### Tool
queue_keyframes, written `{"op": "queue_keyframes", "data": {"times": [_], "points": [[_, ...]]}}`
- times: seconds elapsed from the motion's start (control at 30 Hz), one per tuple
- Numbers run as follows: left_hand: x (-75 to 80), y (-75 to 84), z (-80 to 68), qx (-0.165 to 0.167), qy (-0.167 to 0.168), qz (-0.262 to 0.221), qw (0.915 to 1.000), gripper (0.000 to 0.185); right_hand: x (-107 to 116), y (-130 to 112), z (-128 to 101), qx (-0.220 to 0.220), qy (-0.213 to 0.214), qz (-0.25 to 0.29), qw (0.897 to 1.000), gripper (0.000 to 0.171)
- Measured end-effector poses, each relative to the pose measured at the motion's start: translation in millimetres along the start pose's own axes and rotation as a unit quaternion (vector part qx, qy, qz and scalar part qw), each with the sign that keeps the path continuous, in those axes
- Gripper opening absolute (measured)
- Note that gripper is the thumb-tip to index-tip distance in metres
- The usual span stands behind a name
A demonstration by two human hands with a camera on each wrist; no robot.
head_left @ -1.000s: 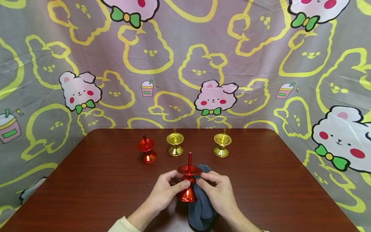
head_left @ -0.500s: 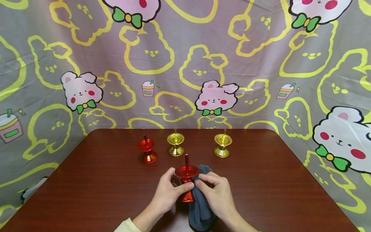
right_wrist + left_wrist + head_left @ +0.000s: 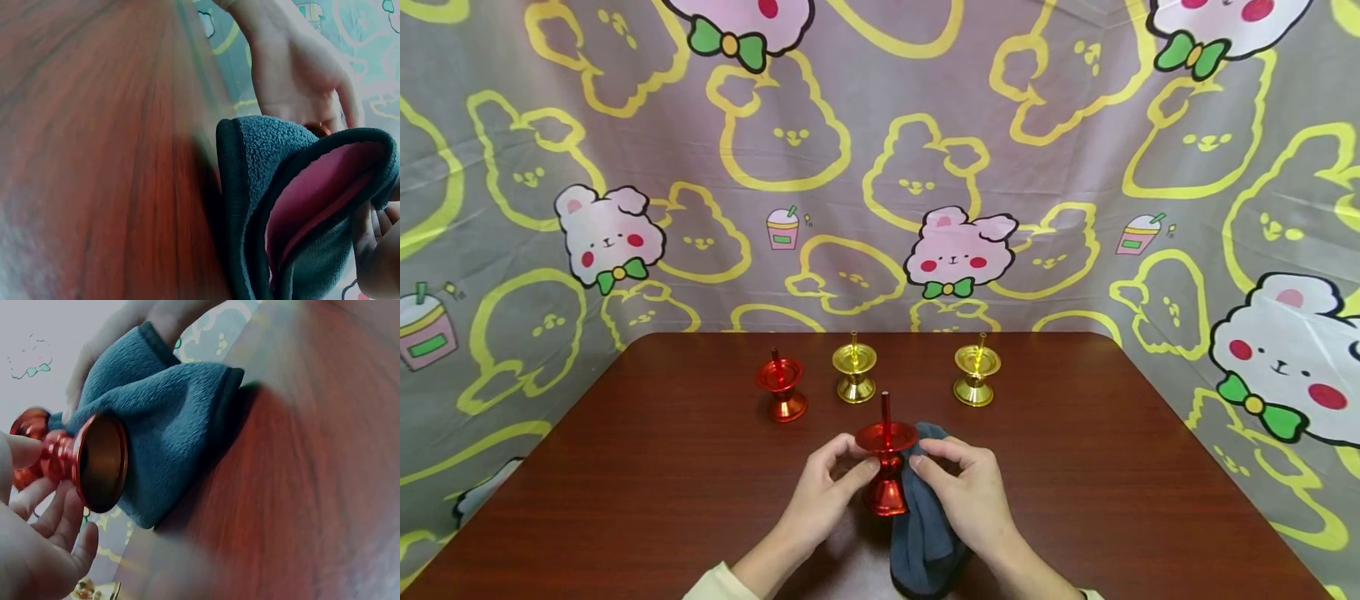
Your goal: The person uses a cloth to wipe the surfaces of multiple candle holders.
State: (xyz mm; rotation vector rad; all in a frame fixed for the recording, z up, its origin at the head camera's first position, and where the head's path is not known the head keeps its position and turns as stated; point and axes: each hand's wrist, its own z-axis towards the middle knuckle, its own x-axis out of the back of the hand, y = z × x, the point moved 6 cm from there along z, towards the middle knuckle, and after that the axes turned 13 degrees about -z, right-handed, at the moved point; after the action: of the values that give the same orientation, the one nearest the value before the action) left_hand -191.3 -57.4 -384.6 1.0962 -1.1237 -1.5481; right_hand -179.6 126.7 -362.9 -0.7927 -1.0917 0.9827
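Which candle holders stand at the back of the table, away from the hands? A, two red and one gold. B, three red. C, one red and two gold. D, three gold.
C: behind the hands stand one red holder and two gold ones, while another red holder is in the hands.

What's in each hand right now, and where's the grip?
Left hand pinches the red candle holder at its narrow stem, below the cup. Right hand holds the grey cloth against that stem.
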Motion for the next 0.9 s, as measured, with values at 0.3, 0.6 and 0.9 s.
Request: {"op": "queue_keyframes", "data": {"times": [0.3,0.6,0.9], "points": [[5.1,-0.9,5.6,0.02,-0.052,-0.04,0.9976,0.024,-0.4,-1.6,-0.6,0.005,-0.009,0.036,0.999,0.013],[-0.7,-3.4,6.1,0.032,-0.125,-0.039,0.9909,0.031,-0.3,-2.6,-1.6,0.014,-0.011,0.016,1.0,0.016],[-4.7,-1.0,6.7,0.027,-0.091,0.002,0.9955,0.03,1.2,-3.4,-2.0,0.045,0.01,-0.024,0.999,0.017]]}}
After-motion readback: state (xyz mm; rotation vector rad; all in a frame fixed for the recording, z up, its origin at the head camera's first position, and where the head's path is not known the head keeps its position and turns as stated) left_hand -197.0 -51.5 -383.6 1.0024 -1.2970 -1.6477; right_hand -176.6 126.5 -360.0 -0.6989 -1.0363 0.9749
